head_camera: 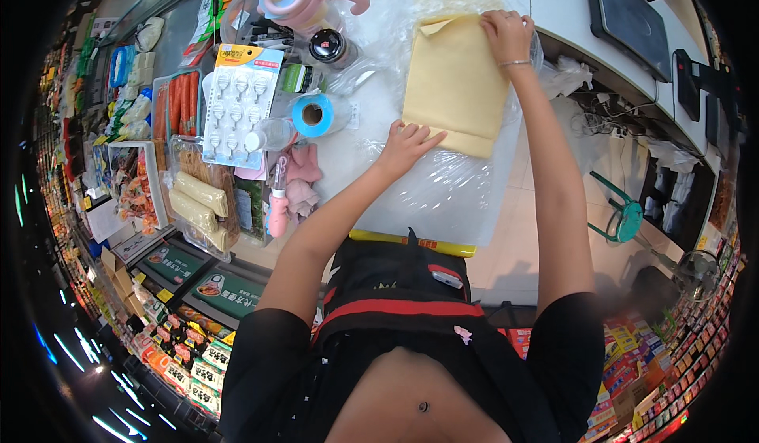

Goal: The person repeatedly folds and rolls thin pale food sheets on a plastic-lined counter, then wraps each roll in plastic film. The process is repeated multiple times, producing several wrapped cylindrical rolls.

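Observation:
A folded pale-yellow sheet (453,78), apparently tofu skin, lies on clear plastic film (439,188) over the white counter. Its bottom edge is turned up into a narrow flap, and the upper left corner is creased over. My left hand (409,146) rests palm down on that flap near the lower left corner, fingers spread. At the upper right corner, my right hand (508,37) pinches the sheet's edge between thumb and fingers. The right hand's fingertips are partly hidden.
Left of the sheet stand a blue label roll (312,115), a clear bottle (273,135), a dark-lidded jar (332,47) and a pink cup (296,4). A hook pack (240,108) lies beyond them. Wrapped yellow rolls (195,206) fill a tray. A green stool (625,218) stands right.

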